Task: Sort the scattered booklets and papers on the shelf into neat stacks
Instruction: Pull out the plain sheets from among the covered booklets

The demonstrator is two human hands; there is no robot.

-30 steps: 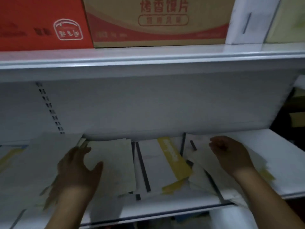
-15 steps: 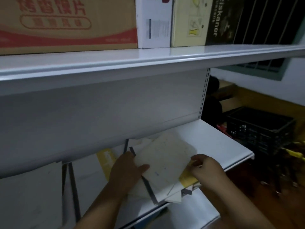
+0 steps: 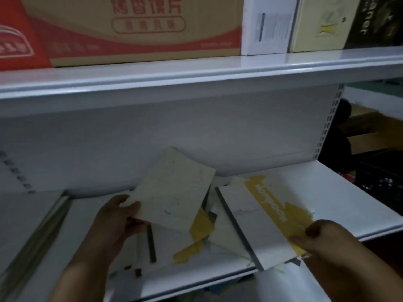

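Note:
My left hand (image 3: 118,216) grips the lower left corner of a pale cream booklet (image 3: 174,190) and holds it tilted above the white shelf (image 3: 322,188). My right hand (image 3: 316,236) holds the near right corner of a white booklet with a yellow band and a dark spine (image 3: 255,219), which lies at a slant on the shelf. Between them lie loose yellow and white papers (image 3: 196,238), overlapping in a heap. More pale booklets (image 3: 37,216) lie flat at the far left of the shelf.
The upper shelf (image 3: 196,73) hangs close above, carrying a red and tan carton (image 3: 141,29), a white box (image 3: 268,25) and a yellow box (image 3: 320,25). A black crate (image 3: 381,182) stands past the shelf's right end.
The view swung left again. My left hand lifted the cream booklet off the pile. My right hand moved to the corner of the yellow-banded booklet, now uncovered.

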